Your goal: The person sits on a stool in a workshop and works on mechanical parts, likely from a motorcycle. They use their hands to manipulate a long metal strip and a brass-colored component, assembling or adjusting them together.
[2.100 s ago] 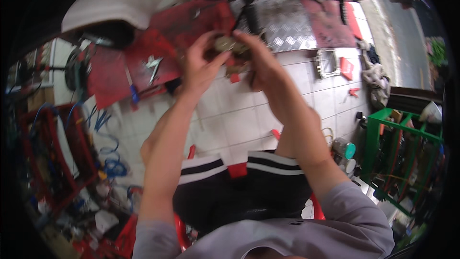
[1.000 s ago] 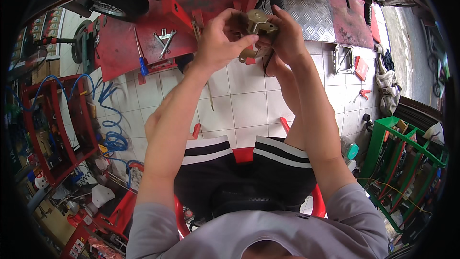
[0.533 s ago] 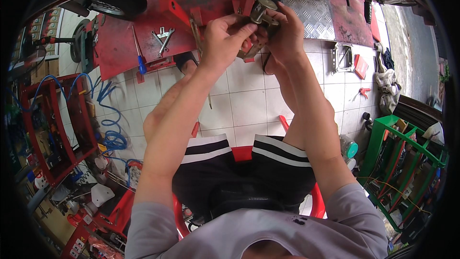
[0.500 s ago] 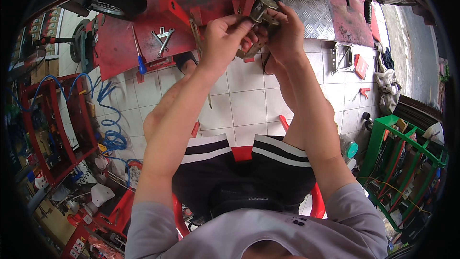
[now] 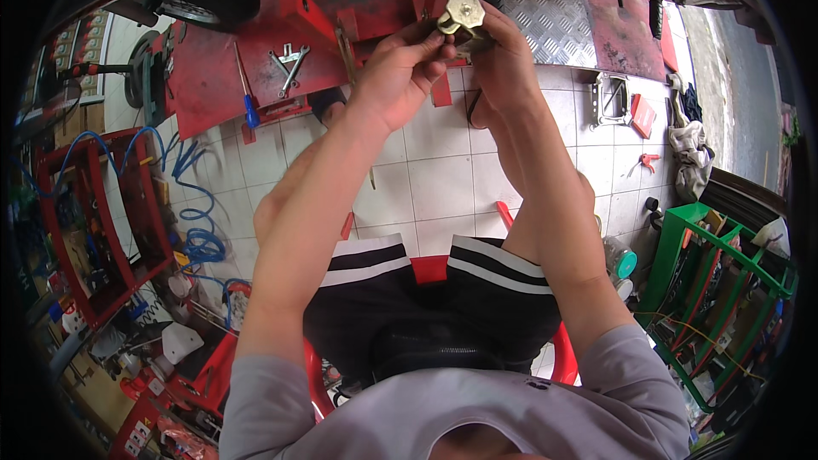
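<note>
Up over the red platform's near edge, both hands are raised around a brass-coloured metal part [image 5: 465, 10]. Its octagonal plate faces up, with a small round centre and a lug sticking out at the left. My right hand [image 5: 509, 64] grips it from the right, the fingers curled behind and below it. On the other side, my left hand [image 5: 398, 77] pinches the lug between thumb and forefinger, its other fingers curled loosely. The underside of the part is hidden by the fingers.
On the red platform [image 5: 213, 77] lie a blue-handled screwdriver [image 5: 250, 111] and several wrenches [image 5: 290, 68]. A metal frame [image 5: 610, 100], a red box [image 5: 642, 116] and a green rack [image 5: 673, 247] are at right. A blue coiled hose [image 5: 203, 245] and a red rack [image 5: 106, 230] are at left.
The metal part has been turned so its octagonal plate now faces up toward me. My left hand has shifted slightly down and left, its fingers opening a little; my right hand stays on the part.
</note>
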The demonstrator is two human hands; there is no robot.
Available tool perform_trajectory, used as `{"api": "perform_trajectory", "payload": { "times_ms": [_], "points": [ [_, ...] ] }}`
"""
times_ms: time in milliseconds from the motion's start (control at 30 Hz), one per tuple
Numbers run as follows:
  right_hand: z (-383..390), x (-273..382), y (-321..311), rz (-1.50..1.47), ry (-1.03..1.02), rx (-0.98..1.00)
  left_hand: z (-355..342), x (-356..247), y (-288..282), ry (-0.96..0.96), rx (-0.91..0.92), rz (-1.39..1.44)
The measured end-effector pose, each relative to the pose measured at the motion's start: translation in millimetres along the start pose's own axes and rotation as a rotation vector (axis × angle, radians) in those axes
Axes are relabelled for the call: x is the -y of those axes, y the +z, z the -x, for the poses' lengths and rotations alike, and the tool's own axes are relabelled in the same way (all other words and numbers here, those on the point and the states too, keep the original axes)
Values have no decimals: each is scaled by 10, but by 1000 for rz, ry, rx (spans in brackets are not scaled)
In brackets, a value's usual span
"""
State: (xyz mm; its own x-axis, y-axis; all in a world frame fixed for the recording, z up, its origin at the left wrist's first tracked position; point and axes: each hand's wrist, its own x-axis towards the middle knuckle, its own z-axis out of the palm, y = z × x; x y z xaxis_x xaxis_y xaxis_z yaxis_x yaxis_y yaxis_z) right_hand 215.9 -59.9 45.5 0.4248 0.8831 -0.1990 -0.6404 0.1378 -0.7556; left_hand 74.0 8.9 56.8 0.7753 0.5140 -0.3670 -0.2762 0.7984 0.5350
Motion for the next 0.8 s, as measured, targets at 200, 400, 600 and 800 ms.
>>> {"api": "perform_trajectory", "payload": {
  "times_ms": [200, 400, 600, 800],
  "points": [
    [23, 59, -37, 41, -36, 89, -36, 0, -9, -34, 81, 11],
    [65, 110, -43, 75, -42, 130, 30, -36, 112, -158, 70, -28],
    [36, 96, -42, -57, 37, 129, 30, -35, 93, -62, 92, -86],
    [31, 98, -92, -65, 44, 185, 28, 2, 99, -1, 66, -30]
  ]
}}
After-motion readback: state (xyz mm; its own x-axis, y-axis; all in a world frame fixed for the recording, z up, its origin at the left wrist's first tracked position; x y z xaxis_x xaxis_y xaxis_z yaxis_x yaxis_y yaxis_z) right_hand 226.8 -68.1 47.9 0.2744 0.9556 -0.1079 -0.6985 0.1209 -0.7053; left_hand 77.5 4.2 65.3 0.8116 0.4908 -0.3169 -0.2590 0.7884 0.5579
